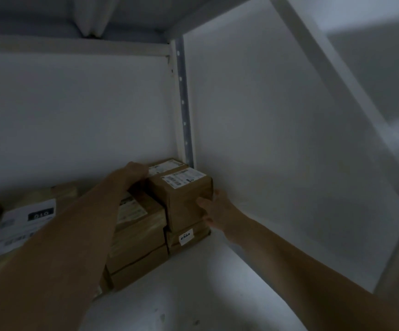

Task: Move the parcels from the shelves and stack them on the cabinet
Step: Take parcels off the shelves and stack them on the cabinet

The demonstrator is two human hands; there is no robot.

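- Our shelf [217,271] holds parcels [136,237] stacked in its right corner.
- The top box [181,199] looks like stiff, light cardboard; we'd take opposite sides.
- Our right hand [217,209] clasps its right edge; the left hand [135,170] hides its fingers, so we cannot tell its grip.

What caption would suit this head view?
Left hand and right hand bracket the top parcel of a stack on a white shelf.

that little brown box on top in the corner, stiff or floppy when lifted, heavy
Probably stiff: the top box shows sharp edges and flat faces where the right hand grips its corner. Likely light for its size, being small cardboard, though weight cannot be seen. It may slide rather than tip, sitting flat on the lower box.
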